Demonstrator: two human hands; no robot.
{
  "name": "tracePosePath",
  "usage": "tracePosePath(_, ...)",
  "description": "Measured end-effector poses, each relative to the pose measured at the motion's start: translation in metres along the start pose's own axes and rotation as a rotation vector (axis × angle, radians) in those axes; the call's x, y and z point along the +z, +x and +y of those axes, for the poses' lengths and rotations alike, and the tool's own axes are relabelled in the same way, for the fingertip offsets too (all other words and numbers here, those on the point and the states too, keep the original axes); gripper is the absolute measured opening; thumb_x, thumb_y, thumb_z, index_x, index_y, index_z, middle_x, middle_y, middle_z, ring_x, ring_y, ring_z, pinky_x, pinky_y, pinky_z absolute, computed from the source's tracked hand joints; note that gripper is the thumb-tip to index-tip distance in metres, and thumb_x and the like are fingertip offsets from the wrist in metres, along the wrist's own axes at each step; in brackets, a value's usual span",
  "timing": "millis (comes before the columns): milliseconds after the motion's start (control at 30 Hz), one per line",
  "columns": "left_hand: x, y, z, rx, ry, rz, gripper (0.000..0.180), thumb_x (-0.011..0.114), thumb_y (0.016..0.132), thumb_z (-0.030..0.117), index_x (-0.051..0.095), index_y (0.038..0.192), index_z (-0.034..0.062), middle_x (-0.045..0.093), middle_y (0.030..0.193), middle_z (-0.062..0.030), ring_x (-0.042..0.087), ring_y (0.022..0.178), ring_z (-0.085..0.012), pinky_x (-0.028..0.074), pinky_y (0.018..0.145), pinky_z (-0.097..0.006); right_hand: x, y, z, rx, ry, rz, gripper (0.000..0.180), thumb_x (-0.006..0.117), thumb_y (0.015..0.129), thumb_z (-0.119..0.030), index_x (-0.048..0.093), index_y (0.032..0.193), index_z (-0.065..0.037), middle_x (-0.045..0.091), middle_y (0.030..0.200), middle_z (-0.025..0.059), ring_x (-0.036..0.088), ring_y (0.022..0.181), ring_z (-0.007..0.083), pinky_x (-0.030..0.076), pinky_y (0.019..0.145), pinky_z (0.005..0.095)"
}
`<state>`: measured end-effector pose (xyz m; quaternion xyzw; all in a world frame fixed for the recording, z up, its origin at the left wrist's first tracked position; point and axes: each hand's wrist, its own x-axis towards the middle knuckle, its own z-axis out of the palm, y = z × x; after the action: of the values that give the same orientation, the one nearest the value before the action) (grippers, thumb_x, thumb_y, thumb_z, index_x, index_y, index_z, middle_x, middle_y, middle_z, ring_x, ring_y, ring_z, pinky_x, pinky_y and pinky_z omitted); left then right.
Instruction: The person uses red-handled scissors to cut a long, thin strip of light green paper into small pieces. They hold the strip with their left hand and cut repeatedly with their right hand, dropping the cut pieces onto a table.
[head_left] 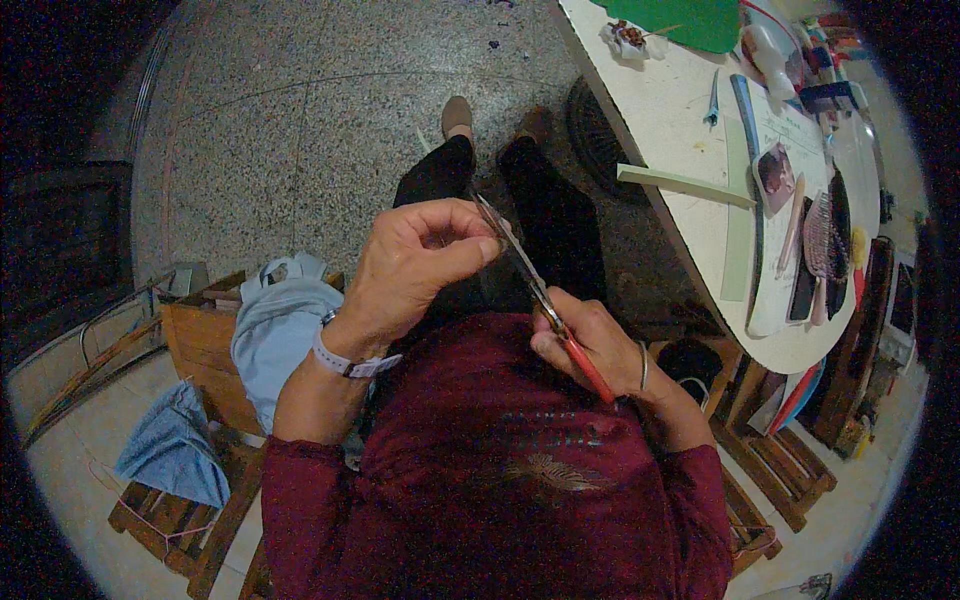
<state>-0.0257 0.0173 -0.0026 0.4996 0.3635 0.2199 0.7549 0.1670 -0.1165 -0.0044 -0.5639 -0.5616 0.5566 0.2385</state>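
Observation:
My right hand (590, 340) grips a pair of scissors (524, 262) by the red handles. The long metal blades slant up and away to the left, in front of my lap. Thumb and forefinger of my left hand (425, 250) are pinched together right beside the blades. Whatever lies between those fingertips is too small or too hidden to make out. A white-strapped wristwatch (352, 366) is on my left wrist, and a thin bangle (644, 366) on my right.
To the right, a white table (690, 130) bears pale green strips (685, 184), a hairbrush (825, 235), papers and a green sheet (690, 22). Light blue clothing (285, 330) drapes over wooden furniture at left, near a folded denim cloth (178, 445).

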Motion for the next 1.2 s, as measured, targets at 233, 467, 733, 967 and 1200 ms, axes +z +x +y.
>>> tracePosePath(233, 0.007, -0.001, -0.001, -0.032, -0.31, 0.103, 0.006, 0.065, 0.081, 0.004, 0.065, 0.084, -0.0018, 0.06, 0.105, -0.0084, 0.059, 0.085, -0.0128, 0.047, 0.082, -0.027, 0.002, 0.003, 0.0, -0.001, 0.088, 0.09, 0.023, 0.066, 0.083, -0.019, 0.049, 0.089, -0.005, 0.051, 0.065, 0.0048, 0.051, 0.057, 0.0151, 0.044, 0.054, 0.0323)
tracePosePath(467, 0.016, -0.01, -0.003, -0.025, -0.302, 0.155, 0.005, 0.066, 0.081, 0.003, 0.066, 0.084, -0.001, 0.057, 0.109, -0.0088, 0.056, 0.093, -0.0132, 0.045, 0.085, -0.027, 0.001, 0.016, -0.013, -0.065, 0.312, 0.35, 0.023, 0.067, 0.081, -0.009, 0.047, 0.092, -0.006, 0.054, 0.076, 0.0025, 0.051, 0.07, 0.0086, 0.045, 0.063, 0.0259)
tracePosePath(733, 0.026, -0.021, -0.008, 0.038, -0.216, 0.138, 0.004, 0.067, 0.081, 0.004, 0.066, 0.083, 0.0012, 0.056, 0.107, -0.007, 0.053, 0.096, -0.0123, 0.041, 0.087, -0.026, 0.001, 0.03, -0.038, -0.262, 0.504, 0.451, 0.023, 0.065, 0.08, 0.002, 0.046, 0.092, -0.004, 0.059, 0.09, 0.008, 0.057, 0.087, 0.0125, 0.047, 0.078, 0.0277)
tracePosePath(967, 0.026, -0.024, -0.009, 0.107, -0.172, 0.138, 0.005, 0.068, 0.081, 0.005, 0.066, 0.084, 0.0012, 0.056, 0.105, -0.0068, 0.053, 0.096, -0.0123, 0.042, 0.086, -0.026, 0.005, 0.03, -0.046, -0.214, 0.517, 0.484, 0.022, 0.068, 0.079, -0.001, 0.048, 0.088, -0.004, 0.06, 0.087, 0.0058, 0.056, 0.082, 0.0105, 0.047, 0.074, 0.026)
tracePosePath(1200, 0.026, -0.027, -0.01, 0.127, -0.123, 0.134, 0.006, 0.068, 0.081, 0.006, 0.066, 0.085, 0.0012, 0.057, 0.103, -0.0058, 0.054, 0.094, -0.0124, 0.042, 0.083, -0.025, 0.006, 0.031, -0.045, -0.209, 0.482, 0.502, 0.019, 0.068, 0.08, -0.004, 0.051, 0.088, -0.005, 0.06, 0.084, 0.003, 0.054, 0.077, 0.0079, 0.046, 0.07, 0.0237)
